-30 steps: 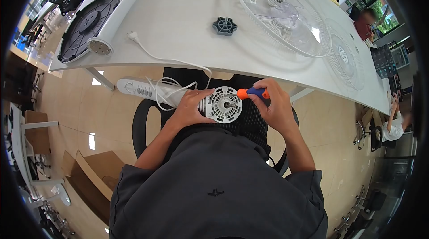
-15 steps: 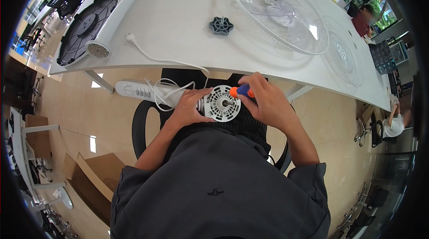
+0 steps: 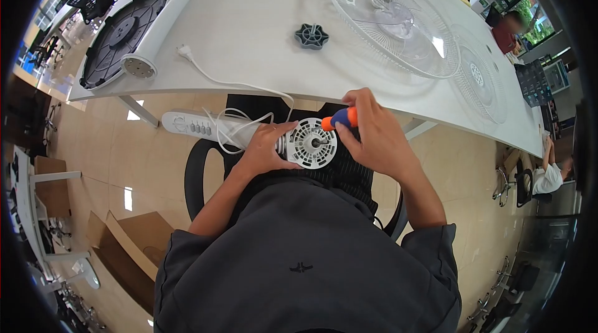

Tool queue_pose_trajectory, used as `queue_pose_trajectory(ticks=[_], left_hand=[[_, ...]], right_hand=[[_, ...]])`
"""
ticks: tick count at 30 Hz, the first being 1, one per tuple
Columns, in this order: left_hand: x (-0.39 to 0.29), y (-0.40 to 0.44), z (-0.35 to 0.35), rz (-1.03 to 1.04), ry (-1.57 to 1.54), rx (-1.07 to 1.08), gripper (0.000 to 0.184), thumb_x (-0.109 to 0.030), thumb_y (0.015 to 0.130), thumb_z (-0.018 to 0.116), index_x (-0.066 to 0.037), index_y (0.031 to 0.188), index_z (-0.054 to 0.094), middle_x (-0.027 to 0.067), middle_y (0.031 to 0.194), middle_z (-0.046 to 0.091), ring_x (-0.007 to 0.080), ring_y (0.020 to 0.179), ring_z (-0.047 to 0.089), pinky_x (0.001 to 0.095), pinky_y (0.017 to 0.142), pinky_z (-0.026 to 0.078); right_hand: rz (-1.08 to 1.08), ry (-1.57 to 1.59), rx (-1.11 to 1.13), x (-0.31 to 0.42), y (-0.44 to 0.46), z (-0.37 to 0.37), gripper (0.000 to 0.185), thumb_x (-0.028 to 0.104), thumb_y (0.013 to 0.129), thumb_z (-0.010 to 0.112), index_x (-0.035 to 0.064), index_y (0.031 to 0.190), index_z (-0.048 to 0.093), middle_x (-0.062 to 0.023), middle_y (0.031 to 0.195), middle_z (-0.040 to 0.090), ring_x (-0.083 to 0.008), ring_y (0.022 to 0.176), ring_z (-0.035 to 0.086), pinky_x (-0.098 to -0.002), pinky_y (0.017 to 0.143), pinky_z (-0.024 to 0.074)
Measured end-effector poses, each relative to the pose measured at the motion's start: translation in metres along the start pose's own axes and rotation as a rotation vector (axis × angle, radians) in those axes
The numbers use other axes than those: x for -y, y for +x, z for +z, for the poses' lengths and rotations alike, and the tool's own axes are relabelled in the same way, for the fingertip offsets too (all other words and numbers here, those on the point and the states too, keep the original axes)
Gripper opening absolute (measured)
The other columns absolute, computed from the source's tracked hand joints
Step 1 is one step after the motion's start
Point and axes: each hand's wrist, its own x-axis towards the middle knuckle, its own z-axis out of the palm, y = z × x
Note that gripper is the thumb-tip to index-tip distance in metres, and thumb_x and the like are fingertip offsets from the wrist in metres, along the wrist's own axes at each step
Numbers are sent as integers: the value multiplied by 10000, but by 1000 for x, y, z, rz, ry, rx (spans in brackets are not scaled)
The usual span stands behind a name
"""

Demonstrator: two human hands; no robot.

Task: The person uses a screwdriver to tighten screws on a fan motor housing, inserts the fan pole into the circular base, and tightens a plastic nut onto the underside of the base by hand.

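The fan is in separate parts, so the work looks only partway along. The fan head, a round slotted white face with a bare shaft at its middle, rests over the person's lap, and the white body with its row of buttons runs off from it to the left. The left hand curls around the head's near side, thumb below and fingers above, bracing it. The right hand has its thumb and fingers wrapped around the handle of an orange and blue screwdriver, whose front end is at the upper right edge of the slotted face.

Nothing is fitted over the shaft. On the worktop, well apart from the head, lie the front cage with clear blades, the other cage, a dark knob, and the pole beside the black base. The cord loops over the body, its plug on the worktop.

The screwdriver's tip cannot be made out, nor whether it sits in a screw. The left palm hides the join between head and body, and the clear blades blur into the cage's wires.
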Motion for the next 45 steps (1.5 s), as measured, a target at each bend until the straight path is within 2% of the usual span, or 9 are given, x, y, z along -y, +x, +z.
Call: queue_pose_trajectory(ticks=[6, 9, 13, 15, 22, 25, 30, 36, 45], left_hand=[[0, 0, 1, 25, -3, -11, 991, -365, 505, 975, -58, 1368, 595, 117, 1304, 678, 303, 1144, 648, 442, 1060, 425], [-1, 0, -1, 13, -11, -14, 982, -355, 506, 975, -57, 1363, 599, 119, 1304, 678, 301, 1144, 648, 439, 1058, 426], [-3, 2, -2, -2, -21, 15, 979, -351, 504, 975, -51, 1358, 600, 124, 1302, 679, 300, 1144, 649, 434, 1055, 428], [-3, 1, -2, -7, -3, 9, 977, -349, 501, 977, -44, 1351, 603, 129, 1302, 679, 302, 1144, 650, 432, 1058, 425], [-1, 3, -1, -32, -22, 36, 966, -340, 518, 972, -71, 1370, 605, 115, 1306, 677, 304, 1171, 637, 435, 1074, 414], [-3, 1, -2, 22, 1, -12, 987, -370, 509, 973, -40, 1359, 596, 134, 1307, 676, 307, 1148, 649, 429, 1060, 423], [-1, 2, -2, -12, -39, 9, 969, -336, 511, 968, -67, 1368, 604, 125, 1319, 669, 311, 1159, 636, 437, 1070, 420], [-3, 2, -2, -5, -6, 5, 986, -367, 509, 975, -43, 1360, 597, 132, 1312, 670, 306, 1139, 644, 433, 1055, 426], [-1, 3, -1, 11, 5, 10, 1003, -378, 506, 975, -37, 1367, 591, 137, 1308, 671, 308, 1129, 646, 432, 1061, 422]], right_hand=[[322, -116, 218, -2, 7, 16, 350, 258, 941, 688, 31, 1147, 518, -157, 1029, 612, -345, 820, 668, -443, 674, 519], [31, -17, -13, 1, 8, 4, 350, 249, 945, 682, 31, 1165, 519, -167, 1026, 609, -347, 817, 671, -455, 671, 516], [-5, 125, 116, -1, 10, 9, 367, 256, 949, 677, 29, 1190, 519, -162, 1026, 605, -349, 798, 676, -453, 661, 517], [381, -181, 312, 5, 17, 9, 366, 204, 953, 659, 25, 1230, 502, -178, 1060, 597, -361, 839, 676, -467, 706, 518], [93, 180, 193, 1, 14, -4, 375, 328, 959, 679, 35, 1127, 519, -186, 915, 658, -373, 738, 677, -469, 651, 522], [363, -136, 310, 12, 18, 0, 384, 313, 941, 704, 30, 1116, 514, -176, 949, 666, -378, 743, 675, -466, 647, 522], [-38, 95, -26, 4, 10, 1, 311, 243, 918, 736, 34, 1049, 547, -104, 907, 658, -337, 658, 663, -428, 580, 515], [44, 143, -113, -7, 3, 35, 295, 161, 914, 727, 72, 1158, 588, -105, 992, 627, -305, 738, 676, -409, 632, 537], [41, 83, 76, 7, 5, 7, 359, 173, 892, 751, 92, 1208, 601, -125, 929, 660, -321, 771, 670, -430, 707, 539]])
